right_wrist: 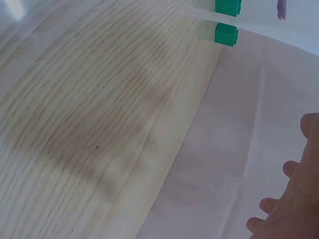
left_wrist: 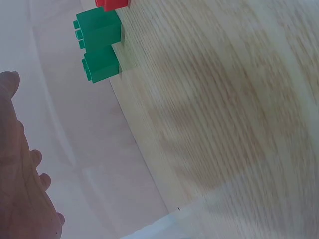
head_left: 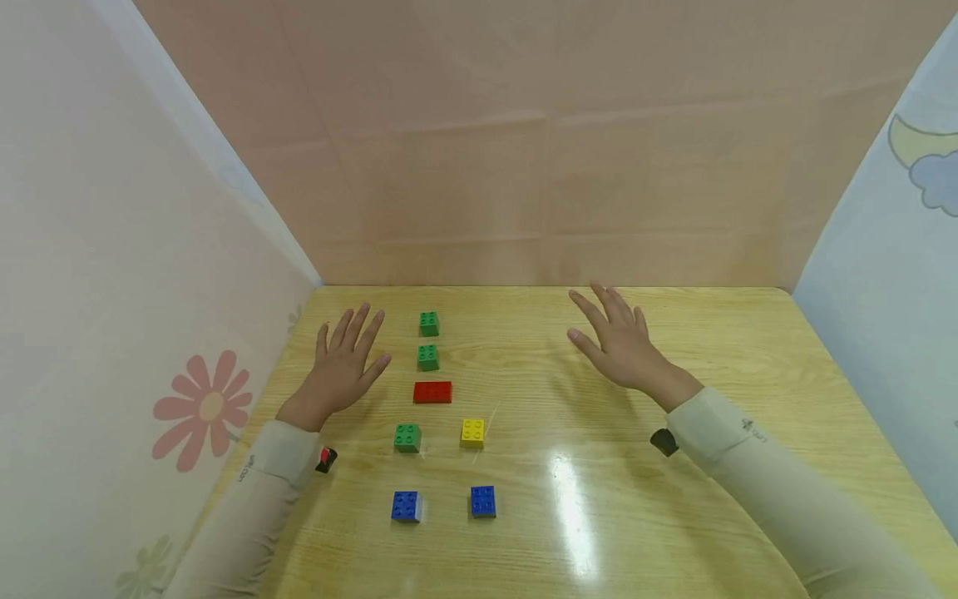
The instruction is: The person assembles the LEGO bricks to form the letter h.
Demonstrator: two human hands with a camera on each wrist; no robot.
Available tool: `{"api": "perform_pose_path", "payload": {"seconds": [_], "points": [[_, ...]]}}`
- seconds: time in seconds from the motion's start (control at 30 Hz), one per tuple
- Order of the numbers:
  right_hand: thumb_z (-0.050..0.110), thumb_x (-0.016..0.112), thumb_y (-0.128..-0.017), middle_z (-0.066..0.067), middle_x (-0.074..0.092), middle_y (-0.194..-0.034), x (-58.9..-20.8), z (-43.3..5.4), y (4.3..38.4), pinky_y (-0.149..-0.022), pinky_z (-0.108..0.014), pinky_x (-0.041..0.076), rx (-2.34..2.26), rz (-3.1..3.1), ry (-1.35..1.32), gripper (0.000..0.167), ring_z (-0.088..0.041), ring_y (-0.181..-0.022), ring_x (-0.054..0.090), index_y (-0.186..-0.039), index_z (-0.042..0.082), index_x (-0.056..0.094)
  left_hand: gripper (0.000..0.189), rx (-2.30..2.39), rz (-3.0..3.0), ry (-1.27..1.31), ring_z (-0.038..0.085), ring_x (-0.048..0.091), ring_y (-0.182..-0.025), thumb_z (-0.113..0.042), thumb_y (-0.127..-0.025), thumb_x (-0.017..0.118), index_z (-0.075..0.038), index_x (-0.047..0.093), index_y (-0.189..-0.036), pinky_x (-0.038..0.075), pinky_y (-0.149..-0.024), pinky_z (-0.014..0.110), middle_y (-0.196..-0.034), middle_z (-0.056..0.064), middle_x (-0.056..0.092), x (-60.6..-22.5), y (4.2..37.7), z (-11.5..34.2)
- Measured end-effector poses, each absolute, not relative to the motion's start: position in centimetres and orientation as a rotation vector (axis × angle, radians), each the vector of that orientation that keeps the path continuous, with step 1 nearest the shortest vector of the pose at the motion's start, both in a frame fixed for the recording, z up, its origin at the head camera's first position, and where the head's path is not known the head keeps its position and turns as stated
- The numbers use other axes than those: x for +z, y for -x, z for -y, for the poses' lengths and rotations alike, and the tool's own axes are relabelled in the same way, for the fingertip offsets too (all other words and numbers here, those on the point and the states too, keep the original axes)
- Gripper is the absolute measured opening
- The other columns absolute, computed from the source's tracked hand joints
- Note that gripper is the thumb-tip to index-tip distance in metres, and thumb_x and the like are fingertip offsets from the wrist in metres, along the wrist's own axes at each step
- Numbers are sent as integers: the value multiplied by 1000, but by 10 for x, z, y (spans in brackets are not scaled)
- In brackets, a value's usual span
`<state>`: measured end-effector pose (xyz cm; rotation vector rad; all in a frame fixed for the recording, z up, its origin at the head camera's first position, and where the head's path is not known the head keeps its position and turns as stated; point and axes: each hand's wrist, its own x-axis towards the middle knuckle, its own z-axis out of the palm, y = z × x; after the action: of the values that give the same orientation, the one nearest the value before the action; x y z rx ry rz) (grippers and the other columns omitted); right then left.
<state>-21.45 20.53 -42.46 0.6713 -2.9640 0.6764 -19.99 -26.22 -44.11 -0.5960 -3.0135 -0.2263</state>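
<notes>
At about half past nine from an oblong red plastic brick (head_left: 432,392), taken as the clock's centre with twelve at the pinkish back wall (head_left: 449,200), the left hand (head_left: 338,374) is held above a light wood-grain tabletop (head_left: 748,349). Its fingers are spread and nearly straight, the thumb angled out; nothing is gripped or touched.

Moving right, small square bricks are set out well apart from the hands: a blue plastic brick (head_left: 407,506) at half past six, a green plastic brick (head_left: 407,438) at seven, then a second green brick (head_left: 428,358) and a third green brick (head_left: 429,324), one behind the other at twelve. A yellow plastic brick (head_left: 472,433) is placed between four and five, a second blue brick (head_left: 482,502) at five.

Between two and three, farther out, the right hand (head_left: 617,341) is raised, fingers fanned and loosely extended, with nothing held.

Each hand is cut off by the frame edge in its own wrist view. In the left one, the red brick is cropped at the top. Sleeve lettering is too small to read, and a black object (head_left: 664,443) is partly hidden by the right pale cuff (head_left: 696,412).
</notes>
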Motion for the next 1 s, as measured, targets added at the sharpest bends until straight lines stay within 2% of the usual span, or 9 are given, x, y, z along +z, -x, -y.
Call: {"api": "perform_pose_path", "payload": {"seconds": [0.2,0.33,0.5,0.6,0.7,0.83,1.0], "points": [[52,37,-103,-8,-7,-162,-427,-204,215,-105,-75,-1,676,2947,-676,67,-36,-147,-8,-158,28,7,72,-250,3017,593,30,-12,-147,-55,-103,31,-27,-8,-157,-6,-110,67,-161,2,-16,-443,198,264],[50,38,-103,-9,-4,-162,-427,-205,215,-105,-75,0,699,2924,-705,69,-37,-147,-4,-158,26,5,74,-363,2995,623,31,-8,-148,-51,-103,34,-24,-9,-157,-7,-111,64,-162,3,-13,-446,197,265],[47,42,-102,-10,2,-162,-425,-203,215,-108,-71,7,742,2856,-764,72,-39,-146,5,-158,20,5,76,-501,2889,719,35,4,-147,-42,-104,40,-13,-7,-156,6,-114,61,-162,12,0,-446,196,268],[47,43,-102,-12,4,-161,-423,-200,213,-110,-67,11,774,2837,-784,76,-39,-145,7,-158,15,2,75,-578,2843,760,34,6,-147,-40,-104,41,-10,-3,-157,13,-115,59,-162,13,3,-441,193,269],[48,44,-101,-14,5,-161,-420,-198,211,-112,-64,14,814,2834,-781,80,-39,-146,8,-157,16,-4,73,-686,2823,759,31,9,-147,-39,-103,45,-11,6,-157,17,-115,56,-162,7,7,-435,187,269],[50,48,-99,-13,6,-161,-418,-194,209,-110,-63,20,898,2826,-764,83,-37,-146,9,-157,23,-5,70,-812,2830,722,29,17,-145,-38,-100,54,-16,18,-156,24,-112,57,-160,3,16,-429,177,268],[50,53,-97,-9,7,-161,-416,-190,204,-108,-65,25,972,2806,-792,85,-37,-145,13,-157,23,-2,76,-902,2842,697,31,24,-142,-40,-93,64,-21,23,-155,28,-108,63,-156,3,24,-427,164,267]]}}
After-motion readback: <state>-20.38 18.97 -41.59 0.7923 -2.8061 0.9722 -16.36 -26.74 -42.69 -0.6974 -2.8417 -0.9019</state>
